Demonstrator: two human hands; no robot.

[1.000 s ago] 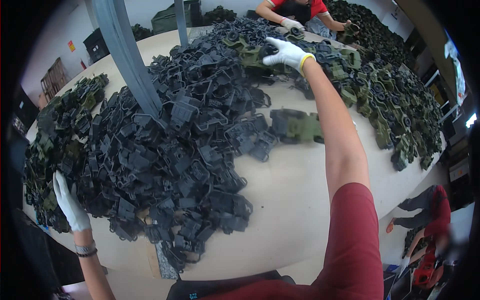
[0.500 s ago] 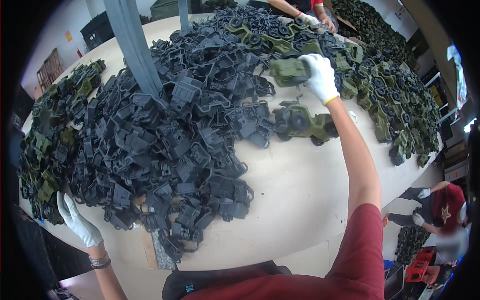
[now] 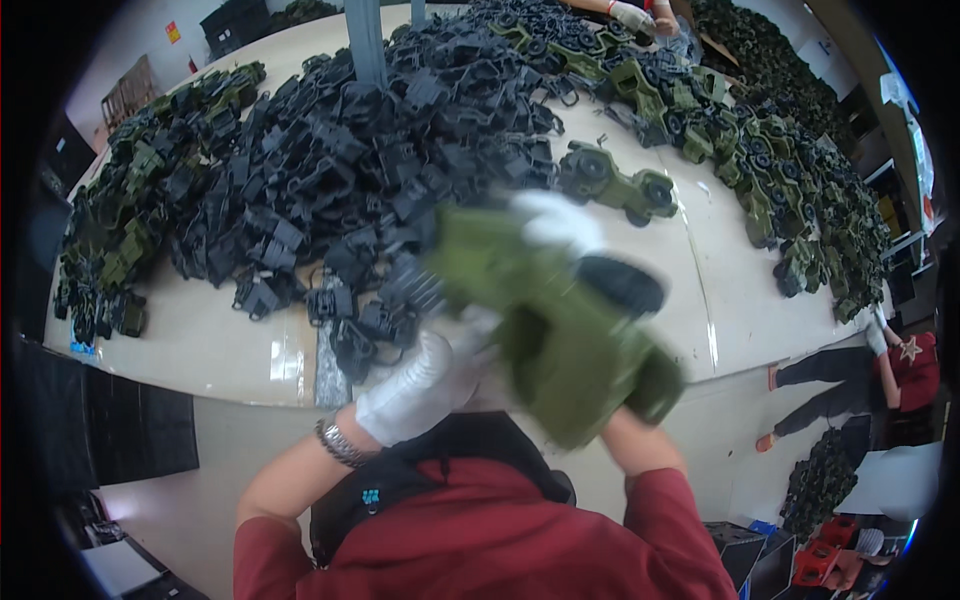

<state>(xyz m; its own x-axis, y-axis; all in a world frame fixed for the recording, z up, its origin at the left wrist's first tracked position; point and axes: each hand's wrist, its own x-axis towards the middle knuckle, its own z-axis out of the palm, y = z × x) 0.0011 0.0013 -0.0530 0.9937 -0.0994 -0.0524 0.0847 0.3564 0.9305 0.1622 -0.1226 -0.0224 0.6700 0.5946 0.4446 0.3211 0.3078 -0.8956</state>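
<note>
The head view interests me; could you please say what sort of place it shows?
Probably a toy workshop: the table bears grey parts heaped near green vehicles, and a co-worker's gloved hand shows across it.

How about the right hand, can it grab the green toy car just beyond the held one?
Probably not right now: the right hand seems busy with the held car, though nothing visible blocks the other green car.

Wooden pallet (image 3: 128, 92) and dark crate (image 3: 234, 28) can be seen far left, co-worker (image 3: 908, 378) and red stool (image 3: 817, 563) at lower right, grey post (image 3: 364, 45) up top.
</note>
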